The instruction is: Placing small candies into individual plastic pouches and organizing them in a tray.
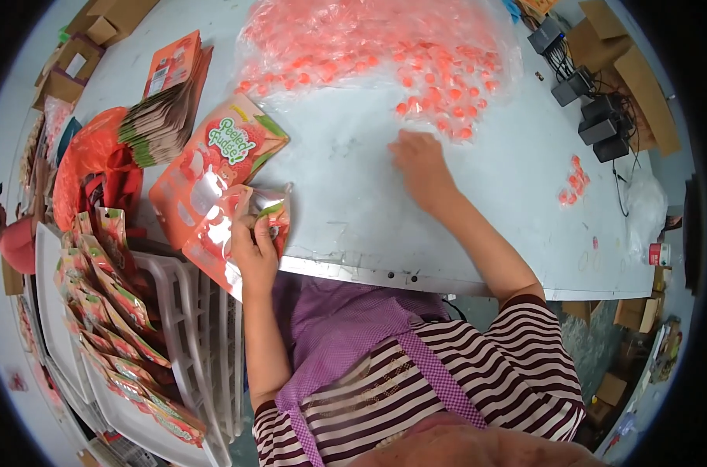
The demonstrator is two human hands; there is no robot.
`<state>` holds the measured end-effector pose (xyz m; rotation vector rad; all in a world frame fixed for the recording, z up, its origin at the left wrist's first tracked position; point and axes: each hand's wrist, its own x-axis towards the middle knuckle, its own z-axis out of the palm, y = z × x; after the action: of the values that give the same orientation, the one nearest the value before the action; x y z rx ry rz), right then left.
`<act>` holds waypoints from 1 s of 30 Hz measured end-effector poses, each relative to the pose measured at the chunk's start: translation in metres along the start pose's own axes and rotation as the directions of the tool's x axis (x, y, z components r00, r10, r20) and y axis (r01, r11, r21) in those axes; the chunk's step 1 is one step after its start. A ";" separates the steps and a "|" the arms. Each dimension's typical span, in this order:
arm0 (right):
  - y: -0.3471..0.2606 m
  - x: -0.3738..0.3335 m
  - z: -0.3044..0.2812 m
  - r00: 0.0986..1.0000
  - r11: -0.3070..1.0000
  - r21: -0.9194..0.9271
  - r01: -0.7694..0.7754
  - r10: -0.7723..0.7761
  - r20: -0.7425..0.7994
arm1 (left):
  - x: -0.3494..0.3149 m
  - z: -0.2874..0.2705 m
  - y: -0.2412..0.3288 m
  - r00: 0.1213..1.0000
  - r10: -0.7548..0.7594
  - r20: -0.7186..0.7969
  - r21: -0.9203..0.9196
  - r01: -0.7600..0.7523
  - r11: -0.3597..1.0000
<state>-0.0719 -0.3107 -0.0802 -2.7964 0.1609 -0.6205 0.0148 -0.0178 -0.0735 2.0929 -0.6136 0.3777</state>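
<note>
My left hand (254,247) is closed on the upper edge of a shiny red-and-green pouch (277,222), tilted near the table's front edge. Beneath it lie more flat red pouches (194,183), overlapping on the table. My right hand (423,165) rests over the tabletop, palm down, fingers bent and pointing away from me. Those fingers are partly hidden, and I cannot see anything in them. Just beyond them spreads a loose group of small, clear-wrapped candies with orange-red centres (454,97). They spill from a large clear plastic bag (322,35) full of the same candies.
A stack of pouches (163,117) leans by a red plastic bag (92,156) at left. Filled pouches (124,311) stand in a white crate (186,327) beside me. At right are a few candies (575,183), black power adapters (602,121) and cardboard boxes (641,86). Another person (19,241) is far left.
</note>
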 end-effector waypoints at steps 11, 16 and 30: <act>0.028 0.011 -0.043 0.975 0.986 -0.040 -0.161 0.152 -0.163 | 0.001 -0.001 0.000 0.998 -0.043 0.034 -0.039 0.045 0.998; 0.049 0.001 -0.035 0.984 0.936 -0.317 -0.152 0.114 -0.133 | 0.001 0.003 -0.008 0.998 0.059 0.035 -0.024 -0.058 0.998; 0.010 -0.023 -0.028 0.996 0.969 -0.235 0.075 -0.086 -0.035 | 0.000 -0.002 0.009 0.988 -0.123 0.094 -0.127 0.134 0.983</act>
<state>-0.1055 -0.3229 -0.0675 -3.0295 0.1378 -0.7275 0.0094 -0.0209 -0.0662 2.0158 -0.5352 0.1690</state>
